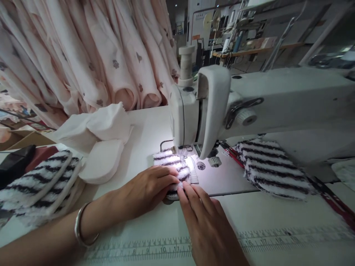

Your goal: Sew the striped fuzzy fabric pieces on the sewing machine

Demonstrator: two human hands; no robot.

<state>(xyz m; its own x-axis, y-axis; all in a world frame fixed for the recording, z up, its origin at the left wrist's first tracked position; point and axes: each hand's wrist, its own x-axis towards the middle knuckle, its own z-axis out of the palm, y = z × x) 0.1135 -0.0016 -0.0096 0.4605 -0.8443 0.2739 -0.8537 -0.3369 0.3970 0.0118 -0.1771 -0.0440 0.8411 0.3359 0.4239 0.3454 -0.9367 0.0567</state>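
A small piece of fluffy black-and-white striped fabric point(166, 158) lies under the needle area of a white sewing machine point(188, 111), lit by its lamp. My left hand point(149, 184), with a silver bangle at the wrist, presses on the piece from the left, its fingers close together. At the near right edge of the same fabric, the fingertips of my right hand point(203, 214) hold it down, almost touching the left fingertips. Both hands are just in front of the presser foot and partly cover the fabric. My thumbs are mostly hidden.
Striped pieces with pale edging point(41, 184) lie stacked at left, beside white padded pieces point(102, 162). More striped fabric point(273, 168) and red-handled tools point(332, 201) lie right. Pink printed garments point(111, 55) hang behind. A printed ruler point(155, 251) runs along the front.
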